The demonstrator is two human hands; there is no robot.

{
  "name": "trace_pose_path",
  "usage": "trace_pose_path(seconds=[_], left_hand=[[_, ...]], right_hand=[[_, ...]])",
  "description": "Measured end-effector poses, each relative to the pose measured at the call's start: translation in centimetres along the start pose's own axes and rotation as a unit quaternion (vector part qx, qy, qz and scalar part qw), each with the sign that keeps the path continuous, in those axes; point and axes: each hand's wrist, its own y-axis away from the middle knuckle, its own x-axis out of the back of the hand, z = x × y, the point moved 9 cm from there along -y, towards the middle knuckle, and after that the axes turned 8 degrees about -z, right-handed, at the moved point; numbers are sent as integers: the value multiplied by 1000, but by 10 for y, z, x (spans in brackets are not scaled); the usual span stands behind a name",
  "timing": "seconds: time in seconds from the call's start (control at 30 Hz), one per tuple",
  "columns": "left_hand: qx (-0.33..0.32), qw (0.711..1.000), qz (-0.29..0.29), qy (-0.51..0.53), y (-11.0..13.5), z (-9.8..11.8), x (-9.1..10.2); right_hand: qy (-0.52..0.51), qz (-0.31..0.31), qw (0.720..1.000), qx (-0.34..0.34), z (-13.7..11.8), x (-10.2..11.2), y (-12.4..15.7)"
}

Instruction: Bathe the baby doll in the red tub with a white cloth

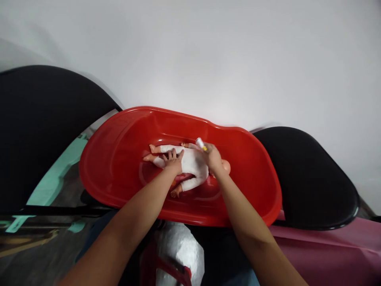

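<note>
- L hand (173, 161): fingers spread wide, palm down on the doll's lower body/upper legs; not gripping anything I can see.
- R hand (212, 157): fingers curled round a small white cylinder (199, 142) w/ a yellow bit, held over the doll's upper chest; exact grip partly hidden.
- Cylinder: prob. light, stiff & smooth, may slip if wet; best held round the middle.
- Baby doll (193, 162): lying in the tub, feet to the left, head to the right, white-covered body, bare hands & feet. R hand hides the neck & part of the head.
- Doll handling: prob. light, torso soft-ish, head & limbs firmer; take it round the torso w/ a palm under the head, not by one limb.
- Red baby tub (101, 159): glossy, prob. stiff but slick, so the doll could slide.
- Black chairs (44, 127) (309, 178) either side; pale wall (190, 59) behind.
</note>
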Motion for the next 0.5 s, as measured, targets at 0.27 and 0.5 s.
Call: trace_pose_path(seconds=[0.27, 0.5], left_hand=[[3, 1000, -10, -2, -4, -4, 0], [8, 1000, -20, -23, -8, -7, -2]], right_hand=[[195, -113, 974, -17, -2, -59, 3], [186, -131, 973, 40, -25, -82, 8]])
